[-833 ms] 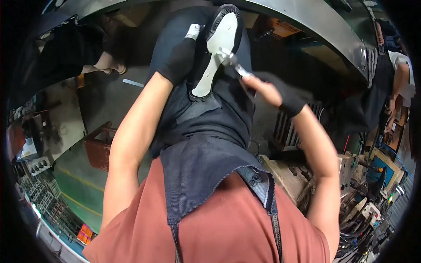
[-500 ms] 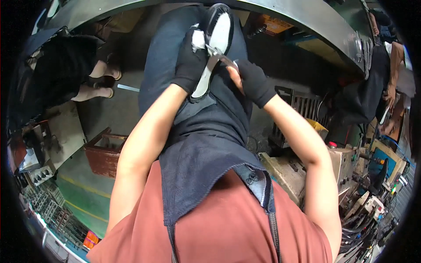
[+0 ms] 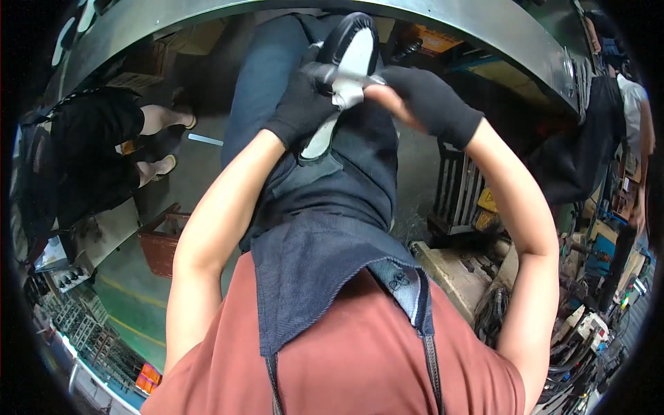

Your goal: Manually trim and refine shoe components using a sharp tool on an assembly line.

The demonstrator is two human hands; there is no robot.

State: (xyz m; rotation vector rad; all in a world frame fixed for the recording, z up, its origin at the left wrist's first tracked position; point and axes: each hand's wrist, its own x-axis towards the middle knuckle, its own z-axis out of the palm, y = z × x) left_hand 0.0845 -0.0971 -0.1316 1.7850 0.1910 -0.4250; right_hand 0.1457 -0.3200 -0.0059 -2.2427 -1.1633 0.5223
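While the shoe (image 3: 357, 57) lies sole-up toward the far edge of the lap (image 3: 368, 153), the right hand (image 3: 430, 101) is clamped round a blurry tool (image 3: 339, 73) over it; left hand (image 3: 303, 105) at its side, can't tell its grip.

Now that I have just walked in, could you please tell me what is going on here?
A person has a black shoe lying sole up on the lap. The left grip, in a black glove, holds it at the side. The right grip, also gloved, holds a metal tool across the pale sole; blur hides whether the tool touches it. A metal table curves past the shoe's toe end.
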